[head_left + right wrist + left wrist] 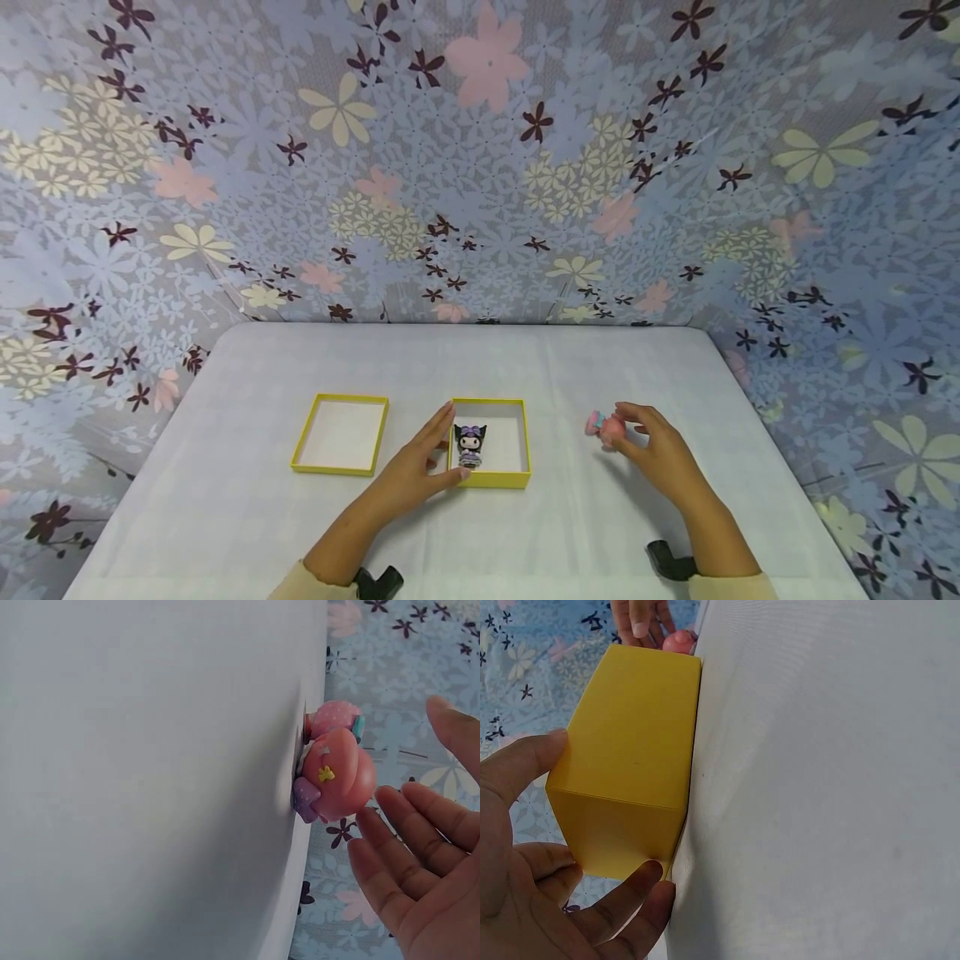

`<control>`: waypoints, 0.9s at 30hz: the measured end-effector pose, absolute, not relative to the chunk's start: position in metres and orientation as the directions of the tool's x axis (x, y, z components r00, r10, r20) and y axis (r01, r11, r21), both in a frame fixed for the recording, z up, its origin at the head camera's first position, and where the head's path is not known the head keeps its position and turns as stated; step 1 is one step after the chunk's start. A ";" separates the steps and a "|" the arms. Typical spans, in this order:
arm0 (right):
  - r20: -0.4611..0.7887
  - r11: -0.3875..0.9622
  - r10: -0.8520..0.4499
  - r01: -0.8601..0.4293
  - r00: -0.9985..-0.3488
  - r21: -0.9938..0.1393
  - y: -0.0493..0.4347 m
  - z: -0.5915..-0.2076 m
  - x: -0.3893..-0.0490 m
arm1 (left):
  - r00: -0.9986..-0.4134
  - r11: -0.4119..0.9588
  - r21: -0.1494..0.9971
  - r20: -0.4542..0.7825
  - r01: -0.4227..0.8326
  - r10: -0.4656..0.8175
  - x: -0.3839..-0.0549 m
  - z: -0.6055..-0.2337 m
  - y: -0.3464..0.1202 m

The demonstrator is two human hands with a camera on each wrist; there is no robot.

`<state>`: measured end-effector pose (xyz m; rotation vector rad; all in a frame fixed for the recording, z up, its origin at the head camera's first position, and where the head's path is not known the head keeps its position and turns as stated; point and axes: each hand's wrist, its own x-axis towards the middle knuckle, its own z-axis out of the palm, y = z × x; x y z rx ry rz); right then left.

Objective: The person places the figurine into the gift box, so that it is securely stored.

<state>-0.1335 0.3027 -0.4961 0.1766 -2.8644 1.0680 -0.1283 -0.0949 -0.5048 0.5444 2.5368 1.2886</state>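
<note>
A yellow open box (498,481) with a white inside stands on the table. Within its left part is a small figurine (470,447) with black pointed ears and a purple bow. My left hand (408,475) holds the box at its left side, thumb at the near rim and fingers along the side wall. To the right, a pink figurine (341,776) with a yellow bit and a purple piece lies on the tabletop. Beside it is my right hand (660,454), its fingers spread, fingertips right at the pink head and thumb held apart in the right wrist view.
A shallow yellow-rimmed lid (341,473), white inside, lies left of the box. Pale cloth covers the table (300,358). Flower-patterned fabric (480,167) rises behind and along both sides. Black wrist gear (671,562) shows at each forearm.
</note>
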 end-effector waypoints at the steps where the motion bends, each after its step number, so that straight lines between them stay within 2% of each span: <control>1: 0.110 0.751 -0.080 -0.132 -0.991 -0.646 0.303 -0.496 -0.134 | -0.901 0.540 0.813 -0.047 0.217 0.432 -0.128 -0.504 -0.095; 27: -0.057 0.755 -0.098 -0.037 -0.994 -0.655 0.311 -0.504 -0.139 | -0.898 0.527 0.824 -0.055 0.206 0.437 -0.129 -0.503 -0.095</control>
